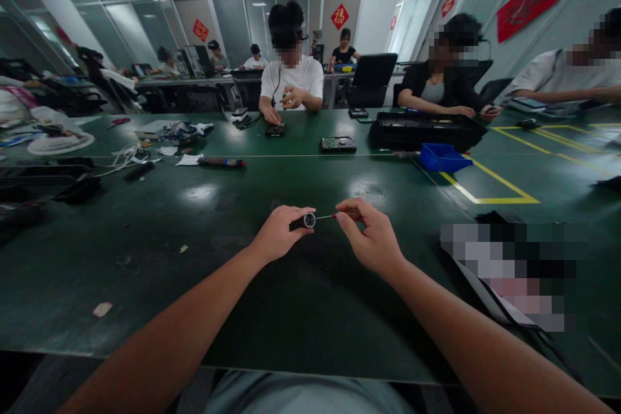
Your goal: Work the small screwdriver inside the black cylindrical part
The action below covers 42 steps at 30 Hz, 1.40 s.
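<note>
Between thumb and fingers, my left hand [280,233] grips a small black cylindrical part [309,220] with a pale ring around its round end, which faces me. My right hand [366,233] is closed on a screwdriver [326,217] with a thin metal shaft and a reddish collar. The shaft points left, its tip at or very near the ringed end; contact is too small to make out. My right fingers cover most of the screwdriver's handle. Both hands are just above the green tabletop [310,310].
A circuit-board device [338,143], a blue bin [444,158] and a long black casing [427,130] lie farther across. Left of them is a dark pen-like tool [220,162]. A blurred-out flat item [504,278] lies to my right. A co-worker [291,81] sits opposite.
</note>
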Motion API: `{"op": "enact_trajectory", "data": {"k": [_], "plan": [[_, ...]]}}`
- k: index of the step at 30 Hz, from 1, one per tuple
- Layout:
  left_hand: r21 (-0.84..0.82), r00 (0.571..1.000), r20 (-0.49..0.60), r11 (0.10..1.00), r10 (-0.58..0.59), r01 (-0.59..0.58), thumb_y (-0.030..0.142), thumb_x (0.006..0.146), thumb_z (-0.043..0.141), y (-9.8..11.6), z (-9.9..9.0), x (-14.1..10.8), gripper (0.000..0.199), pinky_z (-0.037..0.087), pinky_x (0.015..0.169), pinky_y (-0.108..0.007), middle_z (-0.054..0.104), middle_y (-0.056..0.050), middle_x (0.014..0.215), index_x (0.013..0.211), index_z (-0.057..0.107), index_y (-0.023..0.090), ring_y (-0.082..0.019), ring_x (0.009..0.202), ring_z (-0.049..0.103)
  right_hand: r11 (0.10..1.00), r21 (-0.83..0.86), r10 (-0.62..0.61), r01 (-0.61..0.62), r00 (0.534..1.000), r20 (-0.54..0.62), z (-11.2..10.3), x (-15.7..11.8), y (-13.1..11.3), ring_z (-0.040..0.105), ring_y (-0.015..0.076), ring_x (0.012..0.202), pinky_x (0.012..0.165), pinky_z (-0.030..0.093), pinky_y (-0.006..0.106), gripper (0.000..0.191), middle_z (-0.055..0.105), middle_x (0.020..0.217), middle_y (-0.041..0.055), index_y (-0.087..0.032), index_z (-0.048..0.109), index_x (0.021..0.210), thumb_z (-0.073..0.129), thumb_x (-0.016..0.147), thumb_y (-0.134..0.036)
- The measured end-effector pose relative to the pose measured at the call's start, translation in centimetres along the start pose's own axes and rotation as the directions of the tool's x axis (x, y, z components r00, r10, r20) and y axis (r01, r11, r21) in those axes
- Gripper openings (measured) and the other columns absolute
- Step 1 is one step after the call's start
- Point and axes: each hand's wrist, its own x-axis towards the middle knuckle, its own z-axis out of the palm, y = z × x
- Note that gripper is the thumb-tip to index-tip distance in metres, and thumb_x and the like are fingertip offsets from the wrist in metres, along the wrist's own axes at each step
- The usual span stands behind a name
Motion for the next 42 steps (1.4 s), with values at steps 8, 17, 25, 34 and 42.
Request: {"op": "enact_trajectory", "data": {"k": [8,17,25,34,42], "plan": [[0.004,1.000,0.017,1.000,0.004,-0.004,0.032,0.090,0.070,0.3,-0.1,0.0,0.042,0.043,0.101,-0.045,0.070,-0.003,0.120,0.131,0.062,0.029,-0.024,0.108,0.061,0.995,-0.074,0.062,-0.064,0.998,-0.024,0.0,0.1,-0.4,0.056,0.0153,0.051,0.053,0.039,0.029,0.026,0.063,0.062,-0.0013,-0.024,0.067,0.092,0.049,0.098,-0.041],[0.002,1.000,0.019,1.000,-0.001,0.001,0.030,0.089,0.071,0.2,-0.1,0.0,0.041,0.043,0.101,-0.046,0.070,-0.003,0.120,0.129,0.063,0.028,-0.024,0.110,0.061,0.996,-0.077,0.042,-0.039,0.998,0.042,-0.2,0.0,-0.3,0.061,0.0174,0.062,0.061,0.042,0.031,0.025,0.066,0.072,0.0006,-0.024,0.065,0.093,0.043,0.100,-0.034],[0.003,1.000,0.009,1.000,-0.006,0.006,0.032,0.089,0.071,0.3,-0.1,0.0,0.041,0.044,0.100,-0.045,0.070,-0.004,0.119,0.128,0.063,0.028,-0.024,0.107,0.062,0.997,0.003,0.077,-0.077,0.997,-0.028,0.0,-0.1,-0.3,0.068,0.0219,0.075,0.071,0.049,0.036,0.019,0.071,0.083,0.0039,-0.024,0.060,0.111,0.050,0.096,-0.033],[0.015,1.000,-0.008,1.000,0.017,-0.017,0.027,0.089,0.070,0.7,-0.4,0.0,0.040,0.042,0.104,-0.047,0.069,-0.004,0.123,0.128,0.063,0.028,-0.024,0.113,0.061,0.824,0.498,0.346,-0.272,0.936,-0.062,1.3,0.6,1.9,0.063,0.0172,0.068,0.069,0.055,0.035,0.029,0.065,0.075,0.0015,-0.022,0.064,0.090,0.054,0.093,-0.049],[0.083,0.992,0.119,0.995,0.038,-0.048,0.024,0.090,0.069,0.4,-0.6,0.1,0.042,0.024,0.116,-0.058,0.068,-0.002,0.126,0.130,0.060,0.033,-0.024,0.122,0.057,0.634,0.625,0.526,-0.456,0.846,0.083,1.3,1.2,3.0,0.055,0.0135,0.054,0.057,0.052,0.032,0.033,0.058,0.064,-0.0018,-0.021,0.061,0.077,0.064,0.085,-0.053]]}}
